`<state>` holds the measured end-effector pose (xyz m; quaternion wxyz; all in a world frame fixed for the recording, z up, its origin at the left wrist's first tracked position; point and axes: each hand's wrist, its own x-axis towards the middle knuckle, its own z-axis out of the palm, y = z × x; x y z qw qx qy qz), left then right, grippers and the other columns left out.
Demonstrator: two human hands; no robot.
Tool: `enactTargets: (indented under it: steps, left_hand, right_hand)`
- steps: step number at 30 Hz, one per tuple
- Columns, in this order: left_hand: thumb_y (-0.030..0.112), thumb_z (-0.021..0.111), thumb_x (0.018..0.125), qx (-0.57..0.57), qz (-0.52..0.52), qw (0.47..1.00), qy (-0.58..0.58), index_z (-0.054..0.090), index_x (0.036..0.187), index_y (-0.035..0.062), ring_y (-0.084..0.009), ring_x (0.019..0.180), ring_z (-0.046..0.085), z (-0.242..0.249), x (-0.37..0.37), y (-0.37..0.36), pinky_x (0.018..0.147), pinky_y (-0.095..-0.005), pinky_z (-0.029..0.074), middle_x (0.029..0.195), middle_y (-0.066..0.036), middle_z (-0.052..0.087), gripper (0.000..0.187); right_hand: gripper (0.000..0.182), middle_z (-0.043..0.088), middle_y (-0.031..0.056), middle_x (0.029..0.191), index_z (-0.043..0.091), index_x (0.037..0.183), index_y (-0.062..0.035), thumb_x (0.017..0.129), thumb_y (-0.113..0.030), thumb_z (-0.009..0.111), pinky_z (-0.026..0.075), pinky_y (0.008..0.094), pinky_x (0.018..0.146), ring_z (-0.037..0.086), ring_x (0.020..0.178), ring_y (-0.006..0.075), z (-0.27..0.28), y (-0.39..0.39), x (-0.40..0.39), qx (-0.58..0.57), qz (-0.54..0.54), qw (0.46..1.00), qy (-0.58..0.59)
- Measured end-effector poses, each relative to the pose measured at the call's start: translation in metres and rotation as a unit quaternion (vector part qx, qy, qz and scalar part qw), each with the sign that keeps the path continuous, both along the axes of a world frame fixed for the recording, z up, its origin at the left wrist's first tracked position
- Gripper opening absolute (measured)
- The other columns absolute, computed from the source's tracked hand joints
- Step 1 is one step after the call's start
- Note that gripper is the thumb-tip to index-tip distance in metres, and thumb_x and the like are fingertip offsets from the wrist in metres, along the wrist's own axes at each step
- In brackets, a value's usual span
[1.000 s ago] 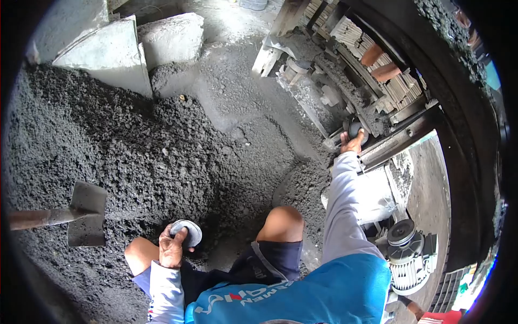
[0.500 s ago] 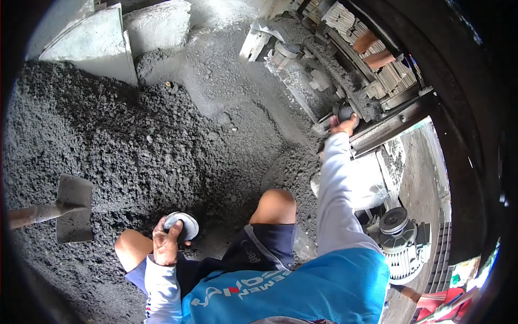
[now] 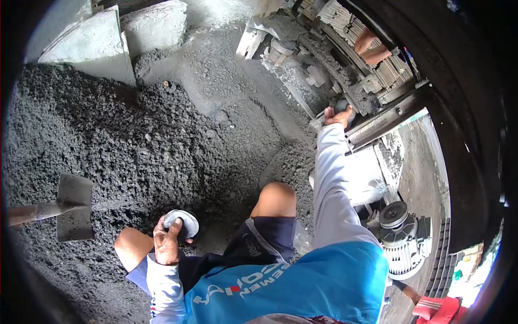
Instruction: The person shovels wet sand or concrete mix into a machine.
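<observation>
In my left hand (image 3: 166,240), a pale grey round disc (image 3: 182,221) with a dark middle is gripped at its edge, above my lap. My right arm reaches out to the machine frame at the upper right. There my right hand (image 3: 338,116) has its fingers curled against a dark rounded piece (image 3: 345,106), which sits by the frame's lower end; the hand partly covers it. Beside that piece runs a metal bar caked with grey mix (image 3: 332,67).
A heap of damp grey mix (image 3: 108,146) spreads on the left, with a shovel (image 3: 74,208) lying on it. Pale slabs (image 3: 91,43) lean behind. An electric motor (image 3: 400,237) stands at the right. Another person's hand (image 3: 372,48) shows by the stacked strips (image 3: 345,24).
My right hand has turned and shifted slightly left and up at the dark rounded piece, its thumb now spread away. My left hand keeps hold of the disc, nearly still.
</observation>
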<state>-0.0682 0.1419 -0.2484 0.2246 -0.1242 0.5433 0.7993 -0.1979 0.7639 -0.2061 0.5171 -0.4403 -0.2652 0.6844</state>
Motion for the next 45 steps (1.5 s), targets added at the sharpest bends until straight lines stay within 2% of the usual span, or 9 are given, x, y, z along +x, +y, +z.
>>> enactTargets:
  steps: [3, 9, 12, 16, 19, 23, 32, 34, 45]
  left_hand:
    - [0.017, 0.066, 0.085, 0.003, -0.013, 1.000, 0.009, 0.058, 0.108, -0.0004, -0.0167, 0.070, 0.065, -0.007, -0.007, 0.001, 0.046, -0.0269, 0.054, 0.090, -0.009, 0.065, 0.030]
    - [0.017, 0.065, 0.085, -0.003, -0.039, 0.999, -0.004, 0.058, 0.107, 0.0002, -0.0156, 0.072, 0.064, -0.004, -0.013, 0.016, 0.048, -0.0260, 0.054, 0.090, -0.007, 0.065, 0.029]
    - [0.018, 0.065, 0.085, 0.001, -0.027, 1.000, 0.002, 0.058, 0.108, 0.0000, -0.0158, 0.072, 0.064, -0.007, -0.015, 0.013, 0.048, -0.0260, 0.054, 0.090, -0.007, 0.065, 0.030]
    - [0.019, 0.065, 0.085, 0.004, -0.010, 1.000, 0.018, 0.057, 0.108, -0.0016, -0.0185, 0.069, 0.065, -0.010, -0.020, 0.006, 0.047, -0.0270, 0.054, 0.086, -0.009, 0.064, 0.032]
    - [0.018, 0.065, 0.085, 0.005, -0.008, 1.000, 0.017, 0.057, 0.107, -0.0010, -0.0186, 0.069, 0.065, -0.011, -0.021, 0.001, 0.047, -0.0272, 0.054, 0.086, -0.009, 0.064, 0.031]
    - [0.017, 0.065, 0.085, 0.002, -0.008, 1.000, 0.013, 0.057, 0.108, -0.0009, -0.0182, 0.068, 0.065, -0.009, -0.022, -0.001, 0.047, -0.0272, 0.054, 0.086, -0.009, 0.064, 0.030]
    - [0.022, 0.066, 0.085, -0.001, -0.013, 1.000, 0.027, 0.058, 0.107, -0.0013, -0.0155, 0.069, 0.064, -0.010, -0.026, -0.001, 0.048, -0.0255, 0.054, 0.088, -0.008, 0.065, 0.033]
    - [0.022, 0.066, 0.085, 0.001, -0.024, 1.000, 0.018, 0.058, 0.107, -0.0014, -0.0155, 0.069, 0.064, -0.011, -0.025, 0.003, 0.048, -0.0255, 0.054, 0.088, -0.008, 0.065, 0.033]
    - [0.017, 0.063, 0.086, 0.008, -0.008, 0.999, 0.036, 0.058, 0.105, -0.0016, -0.0154, 0.069, 0.064, -0.006, -0.018, 0.005, 0.048, -0.0253, 0.054, 0.087, -0.007, 0.065, 0.027]
  right_hand:
    - [0.077, 0.062, 0.0180, 0.079, 0.050, 0.105, 0.0131, 0.076, -0.056, 0.067, 0.057, 0.0351, 0.050, 0.064, 0.064, 0.0276, 0.001, 0.001, 0.001, 0.006, -0.003, 0.999, -0.032]
    - [0.071, 0.062, 0.0142, 0.079, 0.054, 0.105, 0.0023, 0.077, -0.062, 0.065, 0.058, 0.0374, 0.057, 0.065, 0.066, 0.0277, -0.028, 0.028, 0.021, 0.074, 0.089, 0.993, -0.012]
    - [0.074, 0.062, 0.0143, 0.077, 0.053, 0.107, 0.0044, 0.077, -0.061, 0.066, 0.059, 0.0357, 0.055, 0.065, 0.062, 0.0263, -0.036, 0.035, 0.030, 0.126, 0.132, 0.983, -0.010]
    - [0.070, 0.063, 0.0129, 0.078, 0.055, 0.098, -0.0010, 0.075, -0.066, 0.064, 0.058, 0.0399, 0.056, 0.065, 0.061, 0.0280, -0.045, 0.051, 0.032, 0.113, 0.174, 0.978, -0.011]
    - [0.072, 0.062, 0.0104, 0.076, 0.057, 0.099, -0.0024, 0.074, -0.070, 0.061, 0.058, 0.0433, 0.063, 0.064, 0.068, 0.0284, -0.040, 0.047, 0.035, 0.079, 0.178, 0.980, -0.048]
    - [0.083, 0.059, 0.0151, 0.094, 0.052, 0.110, 0.0010, 0.070, -0.070, 0.066, 0.053, 0.0544, 0.081, 0.062, 0.091, 0.0368, -0.029, 0.039, 0.037, 0.041, 0.211, 0.977, -0.016]
    - [0.109, 0.055, 0.0235, 0.115, 0.029, 0.131, 0.0082, 0.065, -0.065, 0.074, 0.051, 0.0556, 0.089, 0.058, 0.104, 0.0438, -0.031, 0.039, 0.033, 0.032, 0.237, 0.971, 0.018]
    - [0.096, 0.054, 0.0283, 0.115, 0.032, 0.130, 0.0052, 0.071, -0.059, 0.072, 0.052, 0.0570, 0.086, 0.059, 0.101, 0.0455, -0.031, 0.042, 0.033, 0.011, 0.215, 0.976, 0.037]
    - [0.079, 0.059, 0.0170, 0.087, 0.053, 0.101, 0.0065, 0.068, -0.063, 0.071, 0.058, 0.0460, 0.072, 0.064, 0.078, 0.0350, -0.036, 0.044, 0.031, 0.076, 0.183, 0.980, -0.029]
